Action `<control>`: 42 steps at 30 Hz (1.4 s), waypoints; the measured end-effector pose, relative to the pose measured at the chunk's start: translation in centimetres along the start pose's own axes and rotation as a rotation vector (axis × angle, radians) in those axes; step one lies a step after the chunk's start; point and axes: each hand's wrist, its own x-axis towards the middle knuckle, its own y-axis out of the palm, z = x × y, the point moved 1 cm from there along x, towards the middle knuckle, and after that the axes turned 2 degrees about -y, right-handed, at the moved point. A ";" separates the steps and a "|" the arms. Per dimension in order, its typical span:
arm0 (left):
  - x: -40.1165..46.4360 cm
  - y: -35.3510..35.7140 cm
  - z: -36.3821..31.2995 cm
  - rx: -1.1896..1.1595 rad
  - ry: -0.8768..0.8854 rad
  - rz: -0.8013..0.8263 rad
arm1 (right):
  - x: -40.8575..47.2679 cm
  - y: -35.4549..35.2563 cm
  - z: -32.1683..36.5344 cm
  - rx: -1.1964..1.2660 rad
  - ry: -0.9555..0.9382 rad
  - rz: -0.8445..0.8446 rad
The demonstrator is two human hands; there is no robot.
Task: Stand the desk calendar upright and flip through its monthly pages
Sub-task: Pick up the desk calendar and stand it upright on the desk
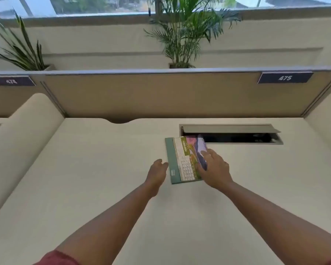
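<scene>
From the head camera, one spiral-bound desk calendar with a grey-green card base (182, 159) lies flat on the smooth, matte cream desk top (96, 169), a little right of centre and just in front of the near left corner of a long rectangular cable slot (237, 139), whose thin grey metal flap (227, 129) is tilted open over a dark cavity. The calendar is turned sideways, its wire binding along the right edge; the top page shows a green band reading FEBRUARY, a white date grid and a pink-and-green picture. Two bare forearms reach in from the near edge, each with a scrap of red sleeve at the bottom corners. The right hand (215, 170) rests palm-down with spread fingers on the calendar's right, bound edge, pressing rather than clenching; whether the thumb hooks under the pages cannot be told. The left hand (158, 172) is loose and unclenched, its fingertips at or just beside the calendar's left edge, grasping nothing. At the far side stands a tan fabric-faced partition (161, 92) carrying two dark number plates, the right one (285, 78) reading 475, the left one (11, 81) blurred. Beyond it are two leafy green palm-like plants, one at far left (21, 48) and one near centre (185, 33), under a window.
</scene>
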 end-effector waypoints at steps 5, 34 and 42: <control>2.0 0.8 1.7 -0.136 -0.060 0.007 | 0.7 1.9 -1.9 0.349 0.298 0.086; -1.3 2.9 6.4 0.375 0.300 -0.063 | -4.1 5.4 -0.8 -0.049 0.252 0.052; -4.3 4.7 6.7 0.280 0.239 -0.081 | -6.4 5.6 2.1 0.802 0.740 -0.147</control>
